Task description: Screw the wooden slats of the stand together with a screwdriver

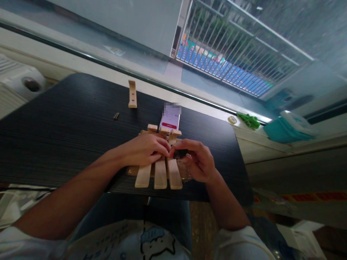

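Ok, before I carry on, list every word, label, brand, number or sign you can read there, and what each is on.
Nothing reads with certainty.
Phone: screen text too small, partly pixelated; the mark on its red bar is unreadable too.
Shirt: dark lettering, too blurred and slanted to quote.
Red and orange strip at right: markings too blurred.
Wooden slats: no lettering that I can make out.

Bare R hand curled in a grip; bare L hand palm-down just L of it, fingers adj.; bare forearms slant in twd grip.
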`<state>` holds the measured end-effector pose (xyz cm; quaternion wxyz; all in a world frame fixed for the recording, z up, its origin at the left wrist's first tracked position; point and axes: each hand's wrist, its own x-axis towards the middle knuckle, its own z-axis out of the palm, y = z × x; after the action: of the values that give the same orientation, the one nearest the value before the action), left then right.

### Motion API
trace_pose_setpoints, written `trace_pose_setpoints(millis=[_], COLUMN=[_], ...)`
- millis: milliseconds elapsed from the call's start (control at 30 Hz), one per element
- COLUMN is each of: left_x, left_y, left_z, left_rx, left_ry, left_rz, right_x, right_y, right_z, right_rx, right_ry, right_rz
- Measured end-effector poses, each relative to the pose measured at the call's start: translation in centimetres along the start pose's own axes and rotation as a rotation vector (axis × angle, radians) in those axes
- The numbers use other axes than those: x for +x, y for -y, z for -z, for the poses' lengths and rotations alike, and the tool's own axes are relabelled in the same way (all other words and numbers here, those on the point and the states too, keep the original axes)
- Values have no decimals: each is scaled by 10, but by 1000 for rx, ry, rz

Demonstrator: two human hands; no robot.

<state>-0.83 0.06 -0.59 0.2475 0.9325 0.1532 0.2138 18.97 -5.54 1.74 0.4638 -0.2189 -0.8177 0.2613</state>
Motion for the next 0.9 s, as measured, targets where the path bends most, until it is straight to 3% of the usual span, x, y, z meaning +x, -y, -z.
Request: trace_pose_setpoints(millis=[900], left_x=[-1], left_y=[0], left_z=[1], left_rx=[-24], left_ry=[7], left_rz=[14], right_x=[-7], right_y=[-9], right_z=[-7], right_rx=[2], right_ry=[-41], right_rz=[-12])
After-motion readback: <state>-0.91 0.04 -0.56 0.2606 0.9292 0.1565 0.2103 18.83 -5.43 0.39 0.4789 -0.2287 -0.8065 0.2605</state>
